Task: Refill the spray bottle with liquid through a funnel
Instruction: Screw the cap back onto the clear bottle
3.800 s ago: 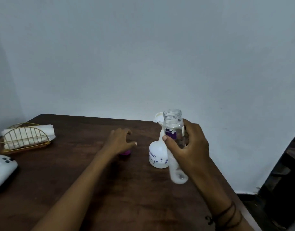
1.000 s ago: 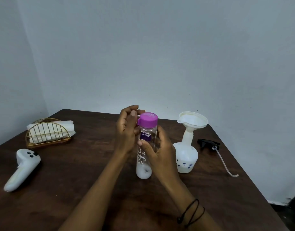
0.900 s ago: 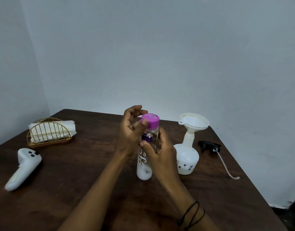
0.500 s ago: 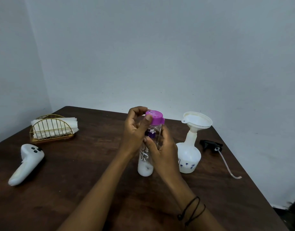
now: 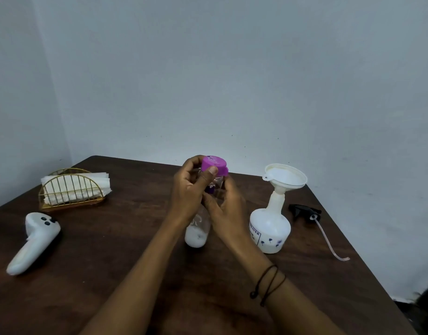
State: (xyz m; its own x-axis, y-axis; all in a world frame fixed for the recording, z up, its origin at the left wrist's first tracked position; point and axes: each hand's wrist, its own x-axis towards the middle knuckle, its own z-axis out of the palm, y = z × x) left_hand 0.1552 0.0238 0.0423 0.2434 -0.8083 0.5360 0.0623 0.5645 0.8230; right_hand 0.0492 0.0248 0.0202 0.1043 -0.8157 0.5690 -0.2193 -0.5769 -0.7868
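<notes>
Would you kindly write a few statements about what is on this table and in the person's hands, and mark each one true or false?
1. The funnel sits in the neck of the white spray bottle. True.
2. The black spray head is screwed onto the spray bottle. False: it lies on the table, to the right of the spray bottle.
3. The left hand is at the purple cap of the clear bottle. True.
4. The right hand is free of the clear bottle. False: it grips the bottle's body.
5. The napkin holder stands right of the funnel. False: it stands far left.
</notes>
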